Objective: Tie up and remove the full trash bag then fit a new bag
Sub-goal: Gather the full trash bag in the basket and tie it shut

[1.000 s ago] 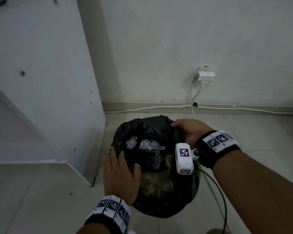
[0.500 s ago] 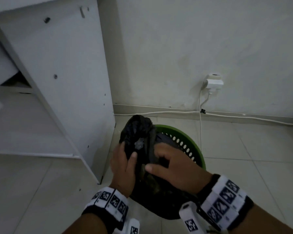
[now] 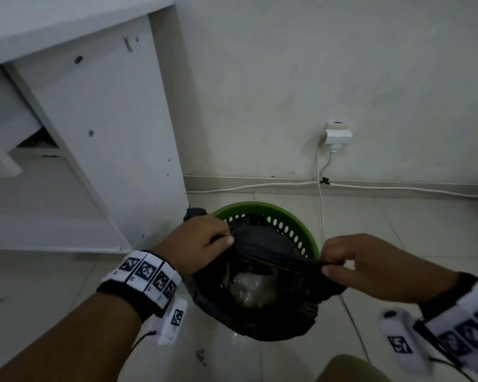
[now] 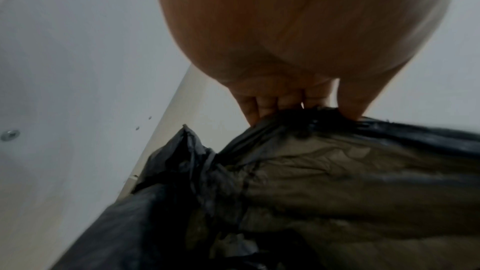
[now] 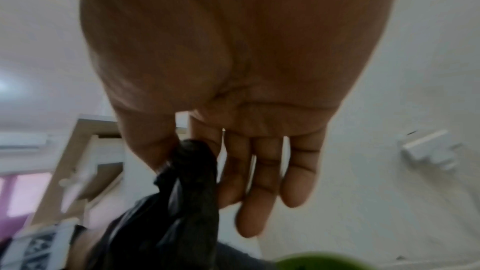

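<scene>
Black trash bag (image 3: 262, 307), bulging and full, lifted partly out of the green perforated bin (image 3: 260, 212) on the tiled floor (image 3: 414, 244), hanging over the bin's near rim with pale crumpled plastic showing through a gap under the stretched top. Gathered bag mouth pulled taut into a band between both hands. Left hand (image 3: 196, 244) at the bin's left rim, next to the white cabinet panel (image 3: 113, 139), grip closed round one bunched end of the black film, fingers (image 4: 262, 104) curled into it and thumb pressed on top; a loose tuft of bag sticking up just beyond the knuckles. Right hand (image 3: 370, 267) to the right of the bin, grip pinching the other twisted end between thumb and forefinger, remaining fingers (image 5: 259, 192) loosely extended and free of the plastic. Same bag (image 4: 324, 182) seen wrinkled and semi-translucent below the left palm in the left wrist view; twisted black end (image 5: 192, 163) rising to the pinch in the right wrist view. Marker-printed wristbands (image 3: 146, 274) on both wrists. White plug adapter (image 3: 337, 135) on the wall behind, with a white cable (image 3: 260, 186) running along the skirting at the floor's far edge.
</scene>
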`<state>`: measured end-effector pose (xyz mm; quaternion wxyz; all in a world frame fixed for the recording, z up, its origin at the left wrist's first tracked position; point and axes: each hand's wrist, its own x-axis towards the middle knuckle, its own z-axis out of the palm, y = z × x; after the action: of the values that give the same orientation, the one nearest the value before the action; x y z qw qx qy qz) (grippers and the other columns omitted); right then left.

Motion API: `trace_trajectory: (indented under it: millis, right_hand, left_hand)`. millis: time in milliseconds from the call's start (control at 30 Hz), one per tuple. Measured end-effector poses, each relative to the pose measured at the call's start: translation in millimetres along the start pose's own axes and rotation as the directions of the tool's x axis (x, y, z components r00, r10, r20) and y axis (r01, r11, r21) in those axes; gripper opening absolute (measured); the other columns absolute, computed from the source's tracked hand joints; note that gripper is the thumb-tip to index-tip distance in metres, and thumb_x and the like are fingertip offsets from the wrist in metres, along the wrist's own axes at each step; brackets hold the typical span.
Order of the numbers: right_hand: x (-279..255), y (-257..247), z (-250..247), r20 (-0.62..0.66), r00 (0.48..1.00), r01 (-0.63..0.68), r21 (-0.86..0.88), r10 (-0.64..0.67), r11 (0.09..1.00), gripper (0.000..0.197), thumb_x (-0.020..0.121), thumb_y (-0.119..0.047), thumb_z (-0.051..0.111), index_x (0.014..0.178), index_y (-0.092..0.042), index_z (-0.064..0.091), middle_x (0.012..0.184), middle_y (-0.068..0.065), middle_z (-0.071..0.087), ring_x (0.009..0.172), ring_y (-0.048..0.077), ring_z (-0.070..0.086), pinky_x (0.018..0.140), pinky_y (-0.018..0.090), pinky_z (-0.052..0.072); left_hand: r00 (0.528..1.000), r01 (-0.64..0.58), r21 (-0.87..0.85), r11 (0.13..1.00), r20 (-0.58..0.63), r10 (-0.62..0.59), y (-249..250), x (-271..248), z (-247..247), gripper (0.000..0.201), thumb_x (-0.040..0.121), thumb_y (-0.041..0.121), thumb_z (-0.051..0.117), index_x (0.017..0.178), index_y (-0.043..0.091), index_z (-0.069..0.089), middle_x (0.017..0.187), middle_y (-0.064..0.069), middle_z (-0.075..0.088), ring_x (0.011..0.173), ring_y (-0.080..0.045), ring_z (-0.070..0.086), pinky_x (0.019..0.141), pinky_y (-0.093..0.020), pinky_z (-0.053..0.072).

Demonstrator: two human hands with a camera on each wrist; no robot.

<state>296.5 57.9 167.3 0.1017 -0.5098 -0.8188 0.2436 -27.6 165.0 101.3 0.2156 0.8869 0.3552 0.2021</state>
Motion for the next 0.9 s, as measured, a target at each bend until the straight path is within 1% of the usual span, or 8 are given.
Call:
trace_trajectory:
  millis: [100,200,267,400,567,667,767,900]
  right_hand:
    - [-5.0,17.1,-5.8,-0.046,0.98,-0.201,-0.211,0.196,0.957,0.042,0.083,-0.058,0.044,0.085,-0.021,0.064,0.087,-0.014,0.055,0.081,0.005,0.055,0.081,0.03,0.047]
    - [8.3,-7.4,2.4,-0.158,0.974,-0.19,-0.174,0.163,0.966,0.066,0.072,-0.074,0.053,0.122,-0.031,0.051,0.115,-0.017,0.046,0.105,0.004,0.047,0.095,0.032,0.043]
    - [25.9,-32.8,13.8,-0.18,0.975,-0.14,-0.051,0.129,0.989,0.064,0.078,-0.063,0.065,0.131,-0.032,0.047,0.115,-0.019,0.049,0.105,0.002,0.049,0.093,0.03,0.044]
    - [44.5,-55.1,28.4,-0.338,0.941,-0.001,0.025,0.009,1.0,0.018,0.093,-0.036,0.062,0.094,-0.018,0.068,0.079,-0.008,0.065,0.074,0.007,0.059,0.064,0.026,0.042]
    - [15.9,-32.7,7.8,-0.428,0.904,0.045,0.077,-0.008,0.996,0.014,0.094,-0.034,0.062,0.088,-0.027,0.073,0.075,-0.027,0.064,0.075,-0.013,0.06,0.067,0.003,0.038]
    - [7.5,-8.2,-6.9,-0.411,0.911,-0.084,-0.143,0.018,0.986,0.038,0.098,-0.048,0.048,0.084,-0.023,0.073,0.075,-0.015,0.062,0.076,0.004,0.062,0.071,0.02,0.046]
    - [13.2,-2.9,-16.9,-0.342,0.934,-0.267,-0.478,0.103,0.837,0.049,0.088,-0.052,0.034,0.091,-0.023,0.073,0.087,0.001,0.062,0.084,0.026,0.062,0.074,0.041,0.05]
    - [35.0,-41.9,-1.8,-0.324,0.946,-0.114,-0.268,0.022,0.957,0.07,0.079,-0.055,0.06,0.139,-0.019,0.051,0.132,0.003,0.058,0.12,0.022,0.054,0.102,0.04,0.045]
  left_hand:
    - [0.995,-0.01,0.023,1.0,-0.098,0.012,21.5,4.0,4.4,0.039,0.097,0.048,0.039,0.085,0.019,0.062,0.08,0.007,0.059,0.076,-0.011,0.055,0.073,-0.042,0.051]
    - [0.98,-0.09,0.01,0.996,-0.175,0.09,59.1,13.4,10.4,0.032,0.098,0.041,0.044,0.085,0.018,0.062,0.08,0.005,0.059,0.076,-0.012,0.055,0.07,-0.036,0.049]
    - [0.969,-0.093,0.054,0.994,-0.223,0.103,80.1,18.8,12.4,0.031,0.098,0.041,0.046,0.085,0.019,0.064,0.079,0.006,0.06,0.076,-0.013,0.056,0.068,-0.036,0.049]
    - [0.955,0.025,0.035,0.999,-0.297,-0.013,87.4,9.0,2.7,0.035,0.09,0.054,0.048,0.081,0.025,0.066,0.075,0.011,0.064,0.071,-0.011,0.06,0.063,-0.036,0.052]
    - [0.972,0.15,-0.04,0.988,-0.176,-0.155,50.0,-29.7,-17.2,0.031,0.086,0.057,0.053,0.07,0.032,0.063,0.066,0.014,0.063,0.064,-0.001,0.061,0.059,-0.031,0.05]
    - [0.949,0.197,-0.09,0.976,-0.234,-0.213,36.1,-40.2,-22.8,0.021,0.09,0.04,0.063,0.071,0.032,0.064,0.067,0.014,0.065,0.064,0.0,0.061,0.059,-0.026,0.045]
    - [0.947,0.153,-0.074,0.985,-0.272,-0.168,51.1,-31.9,-21.4,0.02,0.092,0.03,0.066,0.073,0.031,0.064,0.068,0.014,0.065,0.066,-0.001,0.061,0.061,-0.026,0.047]
    - [0.938,0.046,-0.065,0.997,-0.342,-0.065,92.5,-12.7,-16.2,0.014,0.09,0.033,0.062,0.077,0.029,0.066,0.07,0.015,0.063,0.067,-0.006,0.06,0.062,-0.028,0.049]
